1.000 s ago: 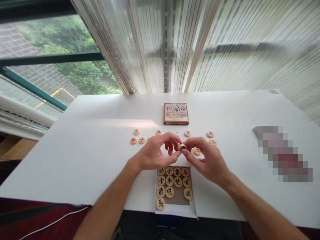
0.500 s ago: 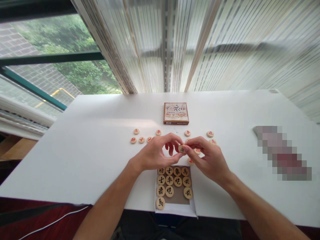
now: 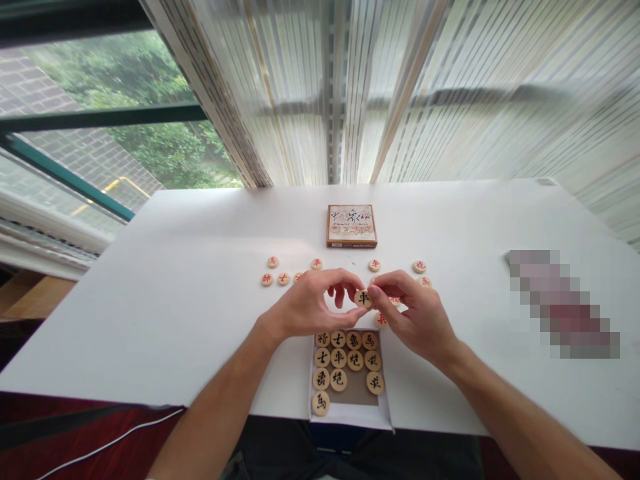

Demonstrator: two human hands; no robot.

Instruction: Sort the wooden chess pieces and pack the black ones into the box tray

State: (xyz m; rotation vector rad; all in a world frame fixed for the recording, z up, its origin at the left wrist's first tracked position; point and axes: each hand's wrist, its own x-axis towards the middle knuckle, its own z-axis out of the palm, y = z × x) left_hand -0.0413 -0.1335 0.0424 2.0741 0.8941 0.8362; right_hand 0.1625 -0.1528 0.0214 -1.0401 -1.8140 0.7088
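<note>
Between my two hands, just above the open box tray, is a round wooden chess piece (image 3: 363, 299) with a black character facing up. My left hand (image 3: 313, 303) pinches its left side between thumb and fingers. On the other side, my right hand (image 3: 415, 313) grips the edge with thumb and forefinger. Below lies the tray (image 3: 357, 417), holding several black-lettered pieces in rows, with bare bottom showing in the middle and lower right. Several red-lettered pieces (image 3: 283, 279) lie on the table beyond; my hands partly cover some of them.
A closed Chinese chess box lid (image 3: 352, 227) lies further back on the white table (image 3: 175, 287). A blurred-out item (image 3: 563, 303) is at the right. Behind the table are a window and striped curtains (image 3: 310, 87). The tray sits at the table's near edge.
The held piece has turned between my fingers, so its black character now shows upright and more fully. Both hands stay in nearly the same place.
</note>
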